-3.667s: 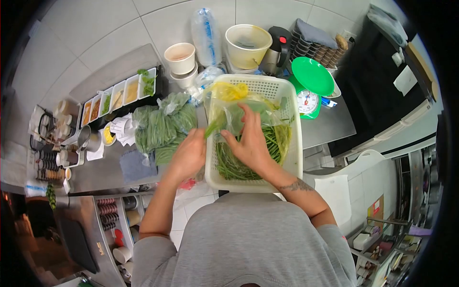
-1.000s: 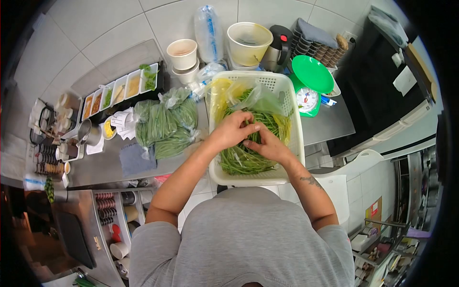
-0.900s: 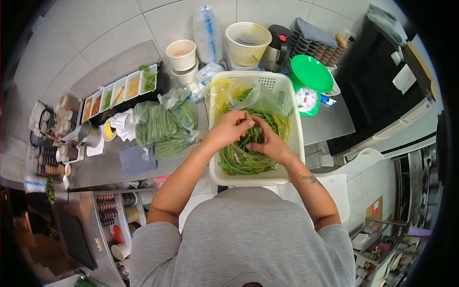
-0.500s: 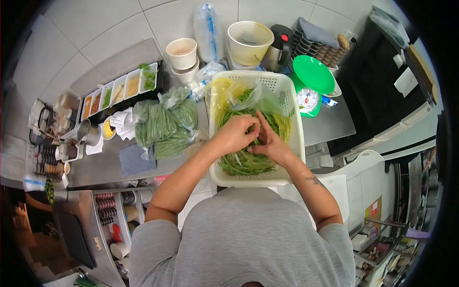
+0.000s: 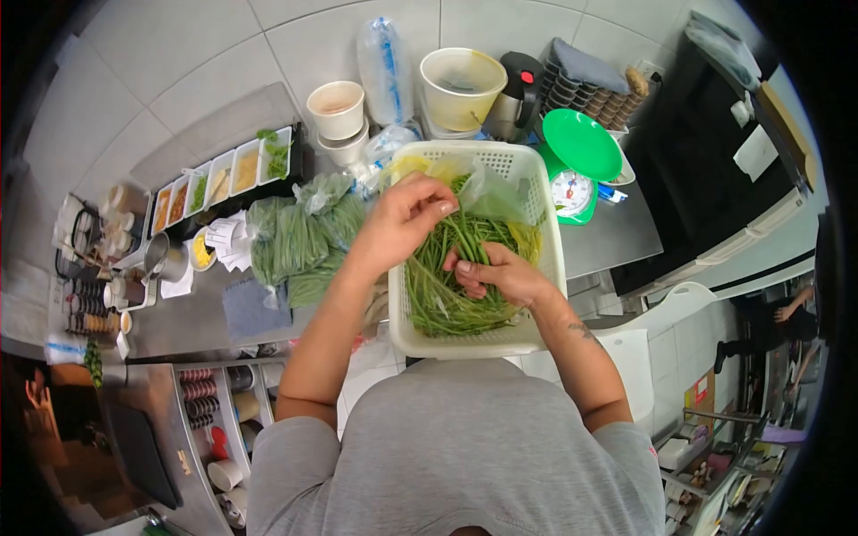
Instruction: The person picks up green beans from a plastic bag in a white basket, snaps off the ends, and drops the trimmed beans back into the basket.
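Note:
A white perforated basket point(image 5: 556, 308) stands before me, lined with a yellowish clear bag and full of long, thin green beans point(image 5: 460, 308). Over the basket, my right hand point(image 5: 499, 275) is closed around a small bunch of the beans, which point up and away from me. At the upper ends of that bunch, my left hand point(image 5: 411, 214) pinches with thumb and fingers; the tips are partly hidden there. A clear plastic bag point(image 5: 496, 195) lies loose over the beans at the basket's far side.
Bagged green beans point(image 5: 299, 237) lie left of the basket beside a folded blue-grey cloth point(image 5: 256, 304). Behind are a garnish tray point(image 5: 223, 174), tubs point(image 5: 337, 109) and a cream bucket point(image 5: 462, 89). A green scale point(image 5: 572, 192) stands right. Another person point(image 5: 776, 317) is at the far right.
My hands have moved apart: the left went up and left, the right slightly down. A bunch of beans now shows between them. Another person has appeared at the far right.

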The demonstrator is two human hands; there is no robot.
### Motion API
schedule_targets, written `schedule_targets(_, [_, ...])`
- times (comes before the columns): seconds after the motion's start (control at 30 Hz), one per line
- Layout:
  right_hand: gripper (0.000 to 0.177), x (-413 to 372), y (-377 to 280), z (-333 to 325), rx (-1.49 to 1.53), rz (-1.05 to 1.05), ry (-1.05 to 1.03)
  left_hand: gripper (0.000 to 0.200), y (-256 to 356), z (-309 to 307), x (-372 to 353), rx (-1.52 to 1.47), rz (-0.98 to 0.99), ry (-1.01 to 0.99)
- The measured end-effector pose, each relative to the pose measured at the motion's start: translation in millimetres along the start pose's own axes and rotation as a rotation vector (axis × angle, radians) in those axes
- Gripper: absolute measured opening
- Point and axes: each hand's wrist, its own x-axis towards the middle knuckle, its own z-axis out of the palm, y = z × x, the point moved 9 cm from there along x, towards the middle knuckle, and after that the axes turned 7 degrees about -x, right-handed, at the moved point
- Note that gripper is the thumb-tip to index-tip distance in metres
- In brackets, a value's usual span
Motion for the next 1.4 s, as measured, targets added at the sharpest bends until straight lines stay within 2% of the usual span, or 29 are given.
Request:
schedule_targets(0.1, [0.019, 0, 0, 2, -0.070, 0.038, -0.015, 0.008, 3, 0, -6, 0.083, 0.013, 0.048])
schedule_targets(0.23, [0.024, 1, 3, 1, -0.001, 0.053, -0.042, 0.008, 8, 4, -10, 0.213, 0.078, 0.086])
schedule_targets(0.33, [0.026, 1, 6, -3, 0.028, 0.050, -0.045, 0.008, -5, 17, -17, 0.157, 0.020, 0.051])
schedule_targets(0.43, [0.026, 1, 5, -5, 0.021, 0.044, -0.036, 0.006, -13, 11, -20, 0.091, 0.041, 0.102])
schedule_targets(0.53, [0.025, 0, 0, -8, 0.034, 0.014, 0.008, 0.007, -10, 4, -22, 0.175, 0.016, 0.085])
schedule_targets(0.6, [0.026, 2, 2, -14, -0.009, 0.001, 0.039, 0.007, 5, 6, -26, 0.336, 0.178, 0.043])
schedule_targets(0.63, [0.026, 2, 3, -19, -0.080, 0.022, 0.093, 0.007, 11, 9, -28, 0.416, 0.259, 0.022])
schedule_targets(0.73, [0.028, -3, 1, -27, -0.299, 0.029, 0.249, 0.010, 9, 13, -37, 0.559, 0.195, 0.022])
schedule_targets(0.83, [0.031, -6, -16, -17, -0.611, -0.039, 0.396, 0.011, 7, 19, -44, 0.660, 0.217, 0.266])
schedule_targets(0.9, [0.034, -11, -29, -11, -0.918, -0.020, 0.506, 0.009, -6, 22, -41, 0.621, 0.203, 0.362])
schedule_targets(0.93, [0.035, -15, -31, -6, -0.920, -0.019, 0.509, 0.008, -14, 20, -40, 0.601, 0.197, 0.407])
schedule_targets(1.0, [0.037, -19, -37, -2, -0.934, -0.022, 0.519, 0.006, -53, 11, -34, 0.340, -0.035, 0.427])
schedule_targets(1.03, [0.035, -19, -26, -8, -0.858, -0.085, 0.543, 0.007, -68, 9, -33, 0.206, -0.154, 0.435])
schedule_targets(1.1, [0.032, -14, -7, -21, -0.701, -0.210, 0.597, 0.008, -70, 9, -29, 0.114, -0.170, 0.380])
schedule_targets(1.2, [0.024, -23, 9, -34, -0.191, 0.082, 0.580, 0.007, -64, 8, -29, -0.015, -0.238, 0.229])
schedule_targets(1.23, [0.018, -23, 12, -36, -0.197, 0.112, 0.462, 0.007, -62, 10, -29, -0.056, -0.268, 0.168])
schedule_targets(1.33, [0.018, -20, 6, -30, -0.165, 0.073, 0.402, 0.007, -61, 20, -39, -0.106, -0.358, 0.150])
schedule_targets(1.4, [0.017, -16, 7, -25, -0.116, 0.045, 0.355, 0.009, -50, 28, -41, -0.037, -0.175, 0.188])
